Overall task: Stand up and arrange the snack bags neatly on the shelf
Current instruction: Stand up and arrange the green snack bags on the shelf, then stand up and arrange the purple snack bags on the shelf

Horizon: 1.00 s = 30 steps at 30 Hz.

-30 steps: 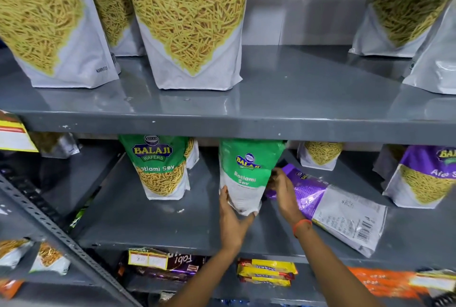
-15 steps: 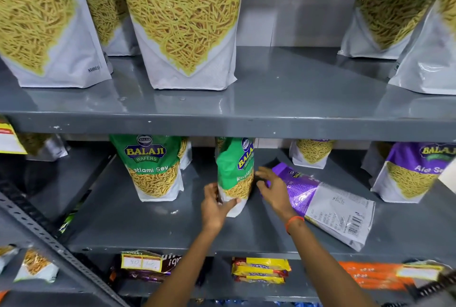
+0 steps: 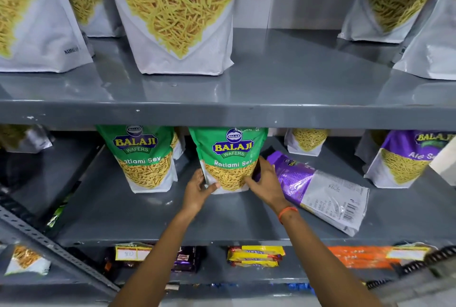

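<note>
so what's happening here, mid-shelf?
A person is tidying snack bags on the middle shelf. Both hands grip the lower corners of a green Ratlami Sev bag, left hand on its left corner, right hand on its right; it stands upright, label forward. Another green bag stands to its left. A purple bag lies flat just right, not yet stood up.
</note>
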Each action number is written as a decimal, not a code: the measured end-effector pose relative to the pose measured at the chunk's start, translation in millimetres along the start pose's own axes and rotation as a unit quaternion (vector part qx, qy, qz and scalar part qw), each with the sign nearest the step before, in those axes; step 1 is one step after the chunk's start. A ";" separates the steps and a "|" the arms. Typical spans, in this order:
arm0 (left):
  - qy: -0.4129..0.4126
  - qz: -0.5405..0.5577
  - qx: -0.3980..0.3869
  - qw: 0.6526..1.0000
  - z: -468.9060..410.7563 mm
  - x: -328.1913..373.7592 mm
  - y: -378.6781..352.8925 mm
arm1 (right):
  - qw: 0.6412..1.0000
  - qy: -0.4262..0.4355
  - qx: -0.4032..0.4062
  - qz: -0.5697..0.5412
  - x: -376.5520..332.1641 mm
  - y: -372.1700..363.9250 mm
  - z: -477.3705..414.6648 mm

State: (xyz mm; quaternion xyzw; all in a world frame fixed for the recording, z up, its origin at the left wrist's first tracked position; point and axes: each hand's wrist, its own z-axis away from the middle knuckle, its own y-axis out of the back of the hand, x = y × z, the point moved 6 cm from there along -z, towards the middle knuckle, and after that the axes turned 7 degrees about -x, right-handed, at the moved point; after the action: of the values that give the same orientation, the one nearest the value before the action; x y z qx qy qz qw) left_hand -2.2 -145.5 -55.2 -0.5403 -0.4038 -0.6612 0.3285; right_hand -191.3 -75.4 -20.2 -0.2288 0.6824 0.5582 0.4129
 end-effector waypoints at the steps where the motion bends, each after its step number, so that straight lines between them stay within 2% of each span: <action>1: 0.007 0.010 0.027 1.000 7.7 -0.6 -6.9 | 1.000 0.013 0.024 0.015 -1.6 6.3 4.2; 4: 0.066 0.046 0.129 0.988 34.4 -6.2 -40.6 | 0.987 0.017 0.071 0.144 6.5 31.7 11.2; 5: 0.085 0.055 0.154 0.983 41.4 -7.3 -56.6 | 0.976 0.001 0.060 0.210 14.0 41.5 11.1; 7: 0.128 0.060 0.190 0.972 50.5 -4.8 -93.4 | 0.947 -0.083 0.013 0.310 36.9 69.3 6.1; 9: 0.177 0.082 0.175 0.965 48.8 1.3 -135.1 | 0.928 -0.160 -0.048 0.333 61.8 100.4 6.3; 13: 0.259 0.213 0.056 0.941 48.2 22.3 -227.7 | 0.917 -0.219 -0.209 0.261 116.3 150.7 22.2; 14: 0.268 0.242 0.046 0.932 48.3 23.1 -241.7 | 0.911 -0.240 -0.226 0.249 124.7 156.7 22.4; 16: 0.261 0.259 0.061 0.928 46.9 22.7 -259.2 | 0.916 -0.221 -0.227 0.247 130.6 172.4 13.0; 18: 0.252 0.273 0.090 0.924 48.2 23.7 -263.1 | 0.923 -0.189 -0.218 0.256 146.0 181.4 0.5; 20: 0.254 0.308 0.106 0.911 51.9 27.1 -261.5 | 0.936 -0.229 -0.189 0.187 166.6 186.8 -0.2; 22: 0.253 0.332 0.109 0.902 54.6 33.3 -260.7 | 0.951 -0.226 -0.172 0.121 168.7 192.1 1.8; 24: 0.245 0.319 0.102 0.910 55.3 40.3 -258.9 | 0.966 -0.204 -0.149 0.043 162.5 192.9 0.5; 27: 0.208 0.317 0.075 0.922 54.0 59.0 -257.4 | 0.970 -0.197 -0.098 -0.106 158.6 201.3 5.4; 30: 0.132 0.300 0.079 0.941 40.2 85.4 -252.6 | 0.969 -0.160 -0.013 -0.186 160.3 218.7 0.1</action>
State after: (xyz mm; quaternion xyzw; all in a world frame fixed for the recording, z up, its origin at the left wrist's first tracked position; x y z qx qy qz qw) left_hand -221.2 6.1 -13.1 -0.5162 -0.2268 -0.5636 0.6036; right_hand -449.3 8.0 -26.2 -0.2652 0.5456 0.5099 0.6100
